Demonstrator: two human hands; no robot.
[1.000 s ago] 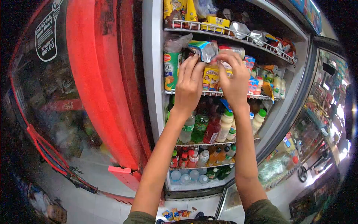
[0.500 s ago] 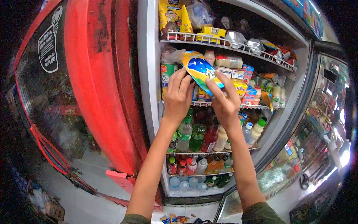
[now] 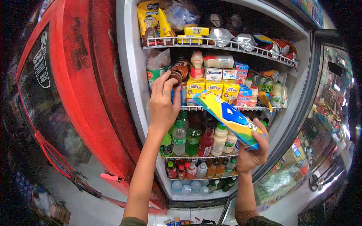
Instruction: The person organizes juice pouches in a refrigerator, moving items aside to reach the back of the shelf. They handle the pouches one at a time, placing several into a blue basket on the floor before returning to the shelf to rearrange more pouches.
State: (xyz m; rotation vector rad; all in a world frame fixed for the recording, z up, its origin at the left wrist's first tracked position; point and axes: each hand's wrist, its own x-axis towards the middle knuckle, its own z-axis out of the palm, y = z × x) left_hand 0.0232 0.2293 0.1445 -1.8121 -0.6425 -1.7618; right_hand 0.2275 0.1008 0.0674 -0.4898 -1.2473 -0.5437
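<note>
My right hand (image 3: 253,150) grips the lower right end of a yellow, blue and green packet (image 3: 228,116), which slants in front of the shelves with its far end overlapping the yellow Chuckie drink cartons (image 3: 214,89). Up at the left of the middle shelf is my left hand (image 3: 164,101), fingers raised and thumb apart. Its fingertips are right at the brown cap of a dark bottle (image 3: 180,70) that lies tilted on its side. Beside that bottle stands a green can (image 3: 155,77) with a clear plastic bag (image 3: 158,58) above it.
The open fridge has wire-edged shelves (image 3: 222,44). Bottles (image 3: 193,141) fill the lower shelves, and yellow packs (image 3: 151,20) stand on the top one. To the left is a red cooler (image 3: 81,75); the glass door (image 3: 320,124) hangs open at right.
My left hand has let go of the packet and moved left to the brown-capped bottle. My right hand has carried the packet down and to the right, away from the shelf.
</note>
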